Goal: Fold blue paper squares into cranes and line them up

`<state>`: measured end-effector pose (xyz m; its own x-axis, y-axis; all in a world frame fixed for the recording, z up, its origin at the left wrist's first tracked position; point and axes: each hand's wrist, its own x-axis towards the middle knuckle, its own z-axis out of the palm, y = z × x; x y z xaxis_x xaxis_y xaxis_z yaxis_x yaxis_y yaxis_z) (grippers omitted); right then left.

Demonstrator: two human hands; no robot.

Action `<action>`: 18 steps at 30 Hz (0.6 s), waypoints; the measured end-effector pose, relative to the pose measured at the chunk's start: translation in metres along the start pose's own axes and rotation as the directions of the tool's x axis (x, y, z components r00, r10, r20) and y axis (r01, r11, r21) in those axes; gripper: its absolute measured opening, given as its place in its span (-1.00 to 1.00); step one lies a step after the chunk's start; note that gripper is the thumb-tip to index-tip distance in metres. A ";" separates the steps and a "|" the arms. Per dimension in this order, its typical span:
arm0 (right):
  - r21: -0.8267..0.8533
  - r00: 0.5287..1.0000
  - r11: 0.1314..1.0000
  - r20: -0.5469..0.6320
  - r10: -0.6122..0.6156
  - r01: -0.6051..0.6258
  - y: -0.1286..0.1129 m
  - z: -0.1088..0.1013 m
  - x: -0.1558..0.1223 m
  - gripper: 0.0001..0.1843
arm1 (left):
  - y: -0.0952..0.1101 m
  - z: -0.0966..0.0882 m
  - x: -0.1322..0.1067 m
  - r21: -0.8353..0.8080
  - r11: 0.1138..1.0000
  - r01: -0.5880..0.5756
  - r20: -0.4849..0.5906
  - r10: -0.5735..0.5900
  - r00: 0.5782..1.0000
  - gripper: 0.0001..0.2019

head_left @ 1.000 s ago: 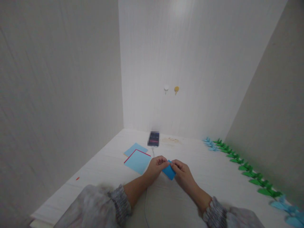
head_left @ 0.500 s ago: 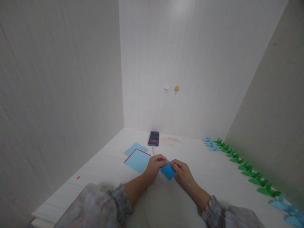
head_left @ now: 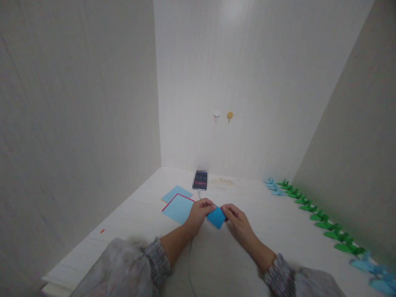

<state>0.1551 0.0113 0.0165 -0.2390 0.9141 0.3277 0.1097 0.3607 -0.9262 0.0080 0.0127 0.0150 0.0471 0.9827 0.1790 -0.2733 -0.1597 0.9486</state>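
Both my hands hold a small folded blue paper (head_left: 216, 217) just above the white table (head_left: 278, 239). My left hand (head_left: 199, 212) pinches its left edge, fingers closed, a ring on one finger. My right hand (head_left: 236, 220) pinches its right corner, fingers closed too. The paper hangs like a tilted square between them.
A stack of light blue sheets (head_left: 179, 206) with a red edge lies just left of my hands. A phone (head_left: 200, 180) with a cable stands near the back wall. Along the right wall runs a row of green (head_left: 321, 225) and blue (head_left: 274, 186) folded paper figures. Two round hooks (head_left: 223, 115) sit on the back wall.
Both hands and the blue paper have shifted slightly away from me and to the left. The paper has turned a little in my fingers.
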 end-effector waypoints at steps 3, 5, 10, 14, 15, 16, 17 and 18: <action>0.008 0.999 0.999 0.022 0.041 -0.041 0.005 0.001 0.001 -0.74 | 0.002 0.003 -0.002 -0.001 0.999 0.034 0.040 -0.034 0.999 -0.82; 0.083 0.998 0.994 0.023 0.063 -0.064 0.009 0.000 0.002 -0.73 | 0.001 0.003 -0.002 -0.030 0.996 0.088 0.077 -0.085 0.993 -0.78; 0.243 0.984 0.953 0.037 0.175 -0.179 0.011 -0.002 0.001 -0.74 | -0.003 0.002 -0.002 -0.014 0.995 0.096 0.161 -0.092 0.983 -0.69; 0.345 0.967 0.904 0.077 0.243 -0.254 0.006 -0.001 0.000 -0.77 | -0.004 0.002 -0.002 -0.007 0.996 0.093 0.185 -0.091 0.979 -0.66; 0.372 0.963 0.888 0.089 0.254 -0.269 0.005 0.000 -0.001 -0.78 | -0.004 0.002 -0.002 -0.010 0.996 0.093 0.189 -0.089 0.978 -0.66; 0.394 0.960 0.876 0.100 0.260 -0.278 0.005 0.000 -0.001 -0.79 | -0.005 0.002 -0.002 -0.012 0.996 0.090 0.191 -0.086 0.978 -0.67; 0.411 0.959 0.866 0.110 0.263 -0.284 0.004 0.000 -0.001 -0.80 | -0.005 0.002 -0.002 -0.013 0.996 0.087 0.194 -0.083 0.977 -0.68; 0.425 0.957 0.857 0.119 0.266 -0.291 0.004 -0.001 -0.001 -0.81 | -0.005 0.002 -0.002 -0.014 0.996 0.086 0.197 -0.081 0.977 -0.68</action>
<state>0.1563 0.0115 0.0129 -0.3141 0.9483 0.0451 -0.2462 -0.0355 -0.9686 0.0111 0.0117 0.0101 0.2577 0.9546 0.1493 -0.2815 -0.0736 0.9567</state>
